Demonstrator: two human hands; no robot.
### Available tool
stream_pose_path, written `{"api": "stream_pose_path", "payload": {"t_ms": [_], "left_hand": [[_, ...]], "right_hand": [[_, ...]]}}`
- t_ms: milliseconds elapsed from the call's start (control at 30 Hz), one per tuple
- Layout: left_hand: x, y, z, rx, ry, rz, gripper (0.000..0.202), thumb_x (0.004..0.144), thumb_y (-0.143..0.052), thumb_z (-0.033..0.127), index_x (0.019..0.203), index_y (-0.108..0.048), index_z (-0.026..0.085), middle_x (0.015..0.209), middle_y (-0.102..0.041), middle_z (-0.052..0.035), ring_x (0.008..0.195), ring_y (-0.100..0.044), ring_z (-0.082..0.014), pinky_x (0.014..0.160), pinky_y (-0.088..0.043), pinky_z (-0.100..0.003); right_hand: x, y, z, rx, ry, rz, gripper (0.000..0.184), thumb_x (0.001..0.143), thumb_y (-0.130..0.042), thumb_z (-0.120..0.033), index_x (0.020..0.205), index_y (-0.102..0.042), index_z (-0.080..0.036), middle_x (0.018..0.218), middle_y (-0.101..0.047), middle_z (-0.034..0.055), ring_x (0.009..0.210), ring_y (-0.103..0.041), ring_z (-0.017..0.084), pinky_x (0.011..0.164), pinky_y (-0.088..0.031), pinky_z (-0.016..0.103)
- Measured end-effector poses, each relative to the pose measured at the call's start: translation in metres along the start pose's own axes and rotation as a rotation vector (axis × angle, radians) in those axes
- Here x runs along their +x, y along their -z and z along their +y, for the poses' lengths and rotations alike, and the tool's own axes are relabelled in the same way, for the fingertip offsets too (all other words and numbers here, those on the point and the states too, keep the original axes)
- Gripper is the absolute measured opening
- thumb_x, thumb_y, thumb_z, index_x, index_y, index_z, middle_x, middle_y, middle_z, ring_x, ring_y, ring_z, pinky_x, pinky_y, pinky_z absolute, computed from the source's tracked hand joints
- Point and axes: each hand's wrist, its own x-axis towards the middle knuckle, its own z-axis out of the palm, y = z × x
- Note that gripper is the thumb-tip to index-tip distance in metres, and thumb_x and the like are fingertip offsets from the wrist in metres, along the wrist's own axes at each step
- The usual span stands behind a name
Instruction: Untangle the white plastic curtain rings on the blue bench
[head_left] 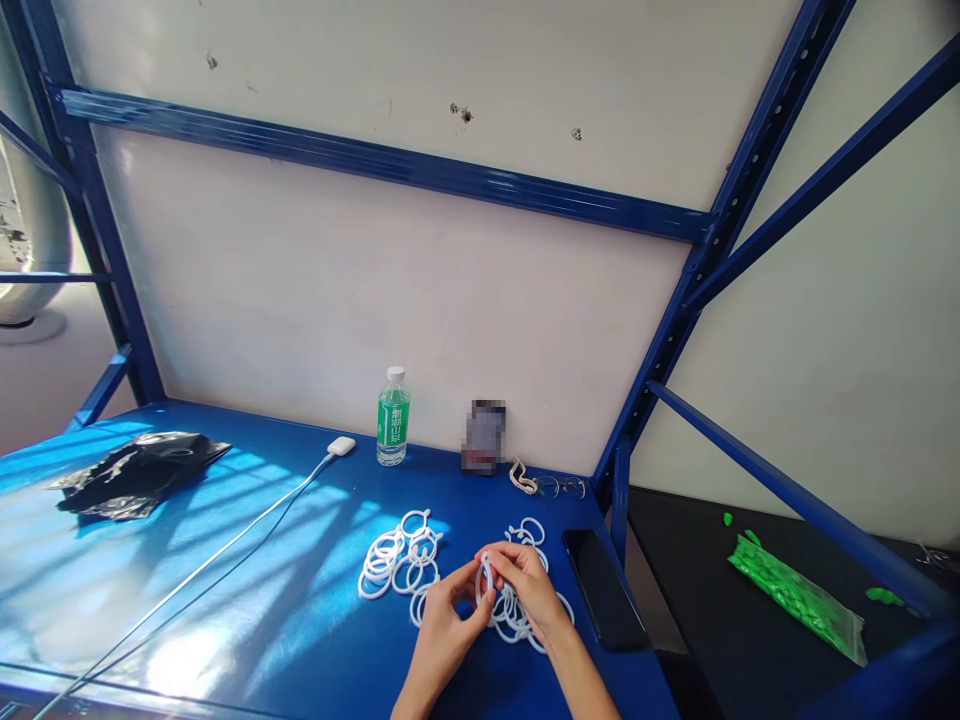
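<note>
Both of my hands meet over the blue table [300, 640], closed on one white plastic ring [486, 572]. My left hand [450, 620] pinches its lower left side between thumb and fingers. From the other side, my right hand [529, 585] grips the upper part of the same ring. Under and around the right hand lies a pile of white rings [514, 620], partly hidden by that hand. A second heap of white rings [382, 560] rests to the left, beyond my left hand. The rings seem to carry small tabs, too small to make out well.
A black phone [604, 590] lies right of my hands. Behind stand a water bottle [393, 420] and a blurred upright object [484, 438], near eyeglasses [559, 487]. Leftward are a charger with white cable [341, 447] and a black plastic bag [142, 475]. Blue rack posts [660, 350] frame the table.
</note>
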Motion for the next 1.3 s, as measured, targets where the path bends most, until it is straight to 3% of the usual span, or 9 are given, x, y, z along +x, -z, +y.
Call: {"api": "stream_pose_path", "payload": {"t_ms": [200, 467, 633, 733, 800, 900, 967, 1067, 1300], "left_hand": [[-0.001, 0.001, -0.003, -0.044, -0.002, -0.066, 0.043, 0.079, -0.06, 0.039, 0.112, -0.066, 0.012, 0.083, -0.071, -0.0079, 0.067, -0.063, -0.018, 0.067, -0.053, -0.027], [-0.002, 0.002, -0.005, 0.006, -0.028, -0.079, 0.038, 0.08, -0.058, 0.04, 0.104, -0.068, 0.012, 0.08, -0.069, -0.0066, 0.067, -0.061, -0.0179, 0.064, -0.052, -0.027], [-0.002, 0.002, -0.004, 0.034, -0.029, -0.051, 0.04, 0.081, -0.057, 0.042, 0.106, -0.067, 0.013, 0.084, -0.071, -0.0069, 0.069, -0.063, -0.0183, 0.064, -0.053, -0.027], [-0.002, 0.003, -0.005, 0.174, -0.048, 0.093, 0.039, 0.08, -0.057, 0.042, 0.103, -0.067, 0.013, 0.074, -0.069, -0.0048, 0.063, -0.061, -0.0172, 0.062, -0.053, -0.028], [-0.001, 0.005, -0.009, 0.31, -0.064, 0.249, 0.041, 0.078, -0.059, 0.043, 0.106, -0.065, 0.013, 0.074, -0.068, -0.0045, 0.062, -0.061, -0.0175, 0.064, -0.053, -0.029], [0.0, 0.009, -0.018, 0.482, -0.084, 0.427, 0.043, 0.08, -0.054, 0.04, 0.114, -0.06, 0.014, 0.09, -0.067, -0.0089, 0.078, -0.064, -0.0219, 0.072, -0.053, -0.035], [0.0, 0.011, -0.025, 0.603, -0.094, 0.501, 0.043, 0.082, -0.049, 0.037, 0.117, -0.057, 0.014, 0.1, -0.065, -0.0121, 0.092, -0.062, -0.026, 0.08, -0.051, -0.04], [0.0, 0.012, -0.032, 0.792, -0.084, 0.559, 0.041, 0.084, -0.043, 0.03, 0.119, -0.056, 0.012, 0.107, -0.062, -0.0145, 0.102, -0.056, -0.0297, 0.086, -0.047, -0.045], [-0.004, 0.01, -0.022, 1.053, 0.078, 0.497, 0.041, 0.087, -0.036, 0.016, 0.124, -0.051, 0.012, 0.118, -0.055, -0.016, 0.113, -0.049, -0.03, 0.079, -0.045, -0.041]], "right_hand": [[-0.001, 0.003, 0.001, 0.053, -0.014, 0.016, 0.03, 0.071, -0.073, -0.044, 0.076, -0.076, -0.015, 0.055, -0.053, 0.0002, 0.053, -0.04, 0.008, 0.053, -0.031, 0.02], [-0.002, 0.004, 0.0, 0.072, -0.044, 0.035, 0.03, 0.067, -0.075, -0.043, 0.072, -0.076, -0.014, 0.051, -0.05, 0.0001, 0.053, -0.037, 0.008, 0.052, -0.029, 0.021], [0.001, 0.002, 0.003, 0.013, -0.022, 0.027, 0.033, 0.072, -0.07, -0.047, 0.075, -0.076, -0.014, 0.051, -0.049, -0.0003, 0.052, -0.038, 0.009, 0.052, -0.031, 0.022], [0.003, 0.004, 0.004, -0.238, 0.078, 0.08, 0.038, 0.081, -0.058, -0.05, 0.086, -0.074, -0.016, 0.059, -0.056, 0.0029, 0.057, -0.048, 0.014, 0.056, -0.038, 0.025], [0.003, 0.011, 0.002, -0.503, 0.197, 0.222, 0.038, 0.088, -0.049, -0.046, 0.095, -0.072, -0.017, 0.076, -0.064, 0.0074, 0.071, -0.056, 0.02, 0.066, -0.043, 0.03], [0.002, 0.026, 0.0, -0.863, 0.301, 0.442, 0.035, 0.092, -0.039, -0.033, 0.106, -0.068, -0.017, 0.101, -0.065, 0.0112, 0.096, -0.056, 0.026, 0.085, -0.043, 0.037], [0.002, 0.037, 0.001, -1.044, 0.256, 0.479, 0.036, 0.092, -0.036, -0.022, 0.111, -0.065, -0.015, 0.107, -0.064, 0.0121, 0.103, -0.054, 0.028, 0.09, -0.043, 0.039], [0.001, 0.046, 0.008, -1.29, 0.1, 0.42, 0.043, 0.086, -0.034, -0.006, 0.117, -0.062, -0.015, 0.116, -0.062, 0.0112, 0.11, -0.052, 0.029, 0.091, -0.043, 0.04], [-0.002, 0.045, 0.009, -1.59, -0.128, 0.323, 0.057, 0.079, -0.028, 0.008, 0.119, -0.061, -0.014, 0.12, -0.061, 0.0104, 0.112, -0.052, 0.028, 0.088, -0.045, 0.036]]}}
